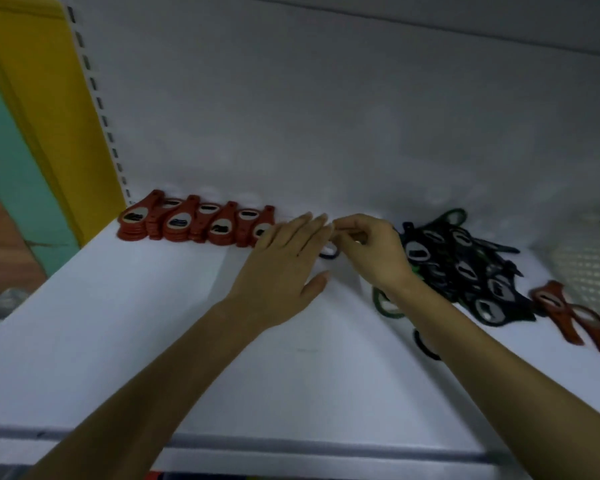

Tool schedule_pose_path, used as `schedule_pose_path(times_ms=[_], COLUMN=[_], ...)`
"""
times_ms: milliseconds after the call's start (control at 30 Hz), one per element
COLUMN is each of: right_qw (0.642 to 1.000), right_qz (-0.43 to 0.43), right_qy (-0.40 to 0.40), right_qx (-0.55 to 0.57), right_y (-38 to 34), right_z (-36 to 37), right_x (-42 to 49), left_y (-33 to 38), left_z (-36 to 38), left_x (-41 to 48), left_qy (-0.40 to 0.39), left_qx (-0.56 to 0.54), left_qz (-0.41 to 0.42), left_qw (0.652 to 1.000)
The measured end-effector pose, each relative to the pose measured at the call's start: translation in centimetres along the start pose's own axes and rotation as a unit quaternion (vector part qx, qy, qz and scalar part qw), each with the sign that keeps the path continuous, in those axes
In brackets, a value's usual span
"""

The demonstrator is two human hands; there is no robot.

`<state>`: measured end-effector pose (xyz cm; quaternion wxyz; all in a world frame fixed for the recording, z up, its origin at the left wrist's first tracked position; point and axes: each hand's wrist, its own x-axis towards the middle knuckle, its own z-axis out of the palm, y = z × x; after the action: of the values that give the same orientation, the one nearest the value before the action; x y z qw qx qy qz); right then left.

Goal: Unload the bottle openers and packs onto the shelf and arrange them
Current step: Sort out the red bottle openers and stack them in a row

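Head view: right hand [369, 252] apparently pinches dark opener [329, 253]; left hand [284, 266] flat.

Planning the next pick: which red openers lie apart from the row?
The two red openers at far right, beyond the dark pile; the other reds sit stacked in the back-left row.

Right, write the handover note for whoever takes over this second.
Left hand: open, fingers straight, over the shelf beside the red stacks.
Right hand: fingers curled, apparently pinching a dark opener.
Done: red stacks lined up along the back left.
Left: sort the dark pile, the loose red openers and the green opener by the right wrist. The bubble-wrapped pack sits far right.
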<state>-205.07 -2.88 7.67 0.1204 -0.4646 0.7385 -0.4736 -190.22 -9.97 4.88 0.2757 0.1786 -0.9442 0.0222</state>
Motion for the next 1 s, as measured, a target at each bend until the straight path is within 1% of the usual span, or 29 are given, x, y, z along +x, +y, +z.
schedule_pose_path(times_ms=[100,267,367,433,500,533,600,667,700,833,867,967,1000], right_qw=[0.997,0.978,0.955,0.939,0.921,0.913,0.907,0.907,0.909,0.914,0.911,0.883,0.882], right_qz=[-0.025,0.033,0.064,0.110,0.167,0.189,0.191,0.165,0.158,0.137,0.130,0.106,0.102], right_qy=[0.068,0.204,0.260,0.261,0.236,0.219,0.192,0.189,0.190,0.189,0.190,0.178,0.178], right_qx=[0.003,-0.025,-0.126,-0.197,-0.261,-0.288,-0.324,-0.338,-0.336,-0.331,-0.344,-0.420,-0.424], right_y=[2.2,7.4,10.4,12.2,13.7,14.3,15.0,15.3,15.3,15.2,15.2,15.1,15.1], right_z=[-4.1,-11.7,-16.1,-18.5,-20.1,-20.5,-20.8,-20.8,-20.8,-20.5,-20.3,-19.9,-19.9], right_x=[-2.3,-5.3,-7.2,-8.1,-8.9,-9.3,-9.8,-10.1,-10.1,-10.3,-10.4,-10.6,-10.7], left_y=[4.7,14.2,18.9,21.6,23.9,24.8,25.8,25.8,25.4,24.7,24.5,23.9,23.7], left_z=[1.0,4.3,6.3,7.4,8.3,8.7,9.5,9.9,10.1,10.5,10.6,10.7,10.6], left_x=[1.7,4.0,5.6,6.6,7.4,7.8,8.8,9.8,10.1,10.0,9.9,9.7,9.6], left_qy=[-0.008,-0.004,-0.027,-0.068,-0.130,-0.158,-0.184,-0.178,-0.171,-0.127,-0.113,-0.075,-0.067], left_qx=[-0.071,-0.199,-0.287,-0.372,-0.473,-0.503,-0.530,-0.543,-0.543,-0.546,-0.551,-0.592,-0.604], left_qz=[0.051,0.110,0.100,0.053,-0.015,-0.037,-0.067,-0.100,-0.108,-0.105,-0.110,-0.143,-0.154], left_qw=[0.996,0.974,0.952,0.924,0.871,0.849,0.825,0.815,0.815,0.821,0.819,0.789,0.779])
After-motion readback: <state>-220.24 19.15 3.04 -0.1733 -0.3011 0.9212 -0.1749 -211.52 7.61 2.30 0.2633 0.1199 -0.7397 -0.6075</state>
